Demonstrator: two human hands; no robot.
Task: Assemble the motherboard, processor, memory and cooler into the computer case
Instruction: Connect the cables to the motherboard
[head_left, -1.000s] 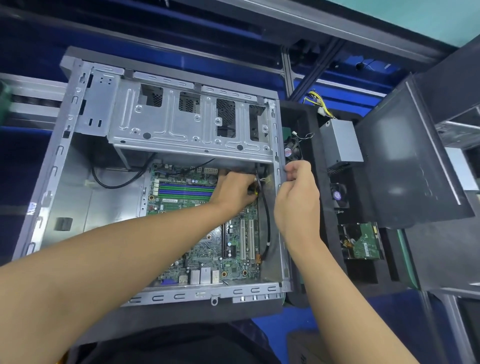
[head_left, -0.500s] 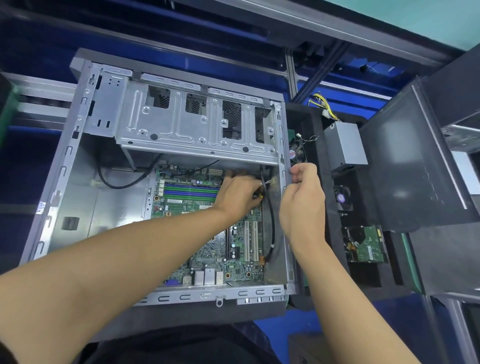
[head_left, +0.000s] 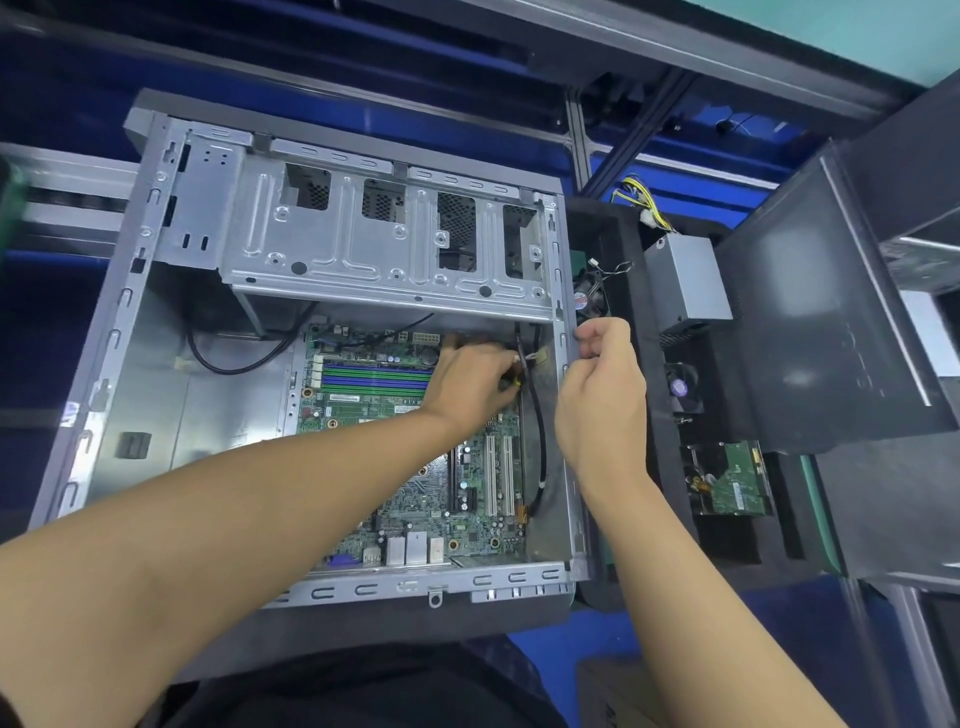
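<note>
The left hand (head_left: 475, 387) has its grip curled tight round a small yellow-tipped part (head_left: 516, 383) just beside a black cable (head_left: 537, 431), over the top right corner of the motherboard (head_left: 374, 395), which lies flat inside the open case (head_left: 130, 322). The right hand (head_left: 602, 400) is at the case's right rim, fingers curled; whether its grip holds anything I cannot tell. Right of the case, a power supply (head_left: 688, 280) and a hard drive (head_left: 737, 486) sit in a foam tray (head_left: 727, 540).
</note>
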